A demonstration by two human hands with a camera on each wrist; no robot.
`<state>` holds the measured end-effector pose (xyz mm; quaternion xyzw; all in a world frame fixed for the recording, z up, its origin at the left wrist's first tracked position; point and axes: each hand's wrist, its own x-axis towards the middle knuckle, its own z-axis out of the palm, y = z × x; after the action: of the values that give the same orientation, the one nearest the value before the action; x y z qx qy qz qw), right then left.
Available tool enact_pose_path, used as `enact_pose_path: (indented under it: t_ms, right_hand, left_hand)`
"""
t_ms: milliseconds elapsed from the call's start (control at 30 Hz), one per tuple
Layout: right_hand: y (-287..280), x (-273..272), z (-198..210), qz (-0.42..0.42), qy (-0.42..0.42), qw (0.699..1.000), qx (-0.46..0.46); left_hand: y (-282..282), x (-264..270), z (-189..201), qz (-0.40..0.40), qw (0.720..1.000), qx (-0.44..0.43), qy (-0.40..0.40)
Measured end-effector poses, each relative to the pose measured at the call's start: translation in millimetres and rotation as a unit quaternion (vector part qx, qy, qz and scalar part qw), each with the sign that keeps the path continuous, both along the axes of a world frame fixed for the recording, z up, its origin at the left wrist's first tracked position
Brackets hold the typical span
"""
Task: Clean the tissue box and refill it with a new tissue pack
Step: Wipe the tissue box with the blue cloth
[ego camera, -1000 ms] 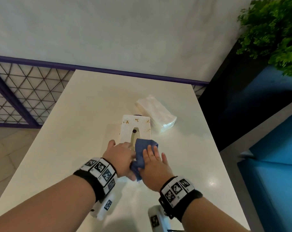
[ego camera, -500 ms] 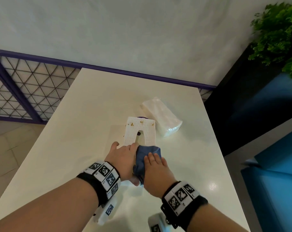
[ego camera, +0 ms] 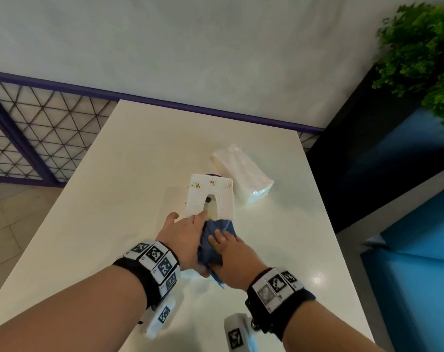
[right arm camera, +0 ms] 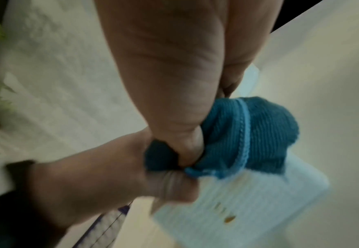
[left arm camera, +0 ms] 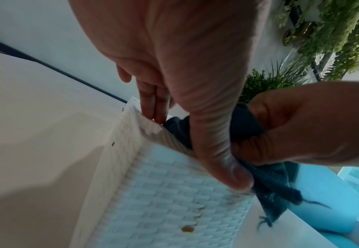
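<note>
A white woven-pattern tissue box [ego camera: 210,193] with small brown spots lies on the white table [ego camera: 129,179], its slot facing up. My left hand [ego camera: 182,235] grips its near end, thumb on the near side [left arm camera: 227,171] and fingers on top [left arm camera: 153,107]. My right hand [ego camera: 231,252] holds a blue cloth [ego camera: 217,236] bunched against the box's near right edge, its thumb [right arm camera: 187,147] pinching the cloth [right arm camera: 259,134]. A new tissue pack [ego camera: 242,177] in clear wrap lies just behind and to the right of the box. The box's inside is hidden.
A purple rail [ego camera: 165,102] and white wall bound the table's far edge. A lattice fence [ego camera: 32,128] stands at the left. At the right are a black panel [ego camera: 368,158], blue seating [ego camera: 419,262] and a green plant [ego camera: 424,47].
My right hand has drawn the blue cloth back from beside the slot to the box's near edge. The left hand has kept its hold on the box.
</note>
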<state>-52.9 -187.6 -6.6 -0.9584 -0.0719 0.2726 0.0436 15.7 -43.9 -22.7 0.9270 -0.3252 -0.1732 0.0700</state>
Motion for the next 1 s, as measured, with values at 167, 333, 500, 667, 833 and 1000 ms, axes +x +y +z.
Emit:
enact_pose_path:
  t_ms: [167,333,500,667,833,1000]
  right_hand:
    - [-15,2,6,0.041,-0.01,0.999,0.025]
    - [-33,-15,26,-0.019,0.014,0.996,0.082]
    - [-54,-2,55,-0.251,-0.058,0.953,0.161]
    - [-57,29,74,-0.335,-0.263,0.868,0.257]
    - [-9,54,11,-0.138,-0.011,0.988,0.073]
    - [-16,92,-12,-0.216,-0.018,0.976,-0.027]
  left_hand:
    - [-1,0,5,-0.002,1.0,0.01,0.007]
    - [-3,-2,14,-0.028,0.998,0.059,0.005]
    - [5,5,25,-0.084,0.992,0.098,-0.006]
    - [3,7,27,0.0,0.998,0.064,-0.008]
    - [-5,3,20,0.0,0.989,0.151,0.004]
    - [-10,4,21,-0.022,0.984,0.177,0.009]
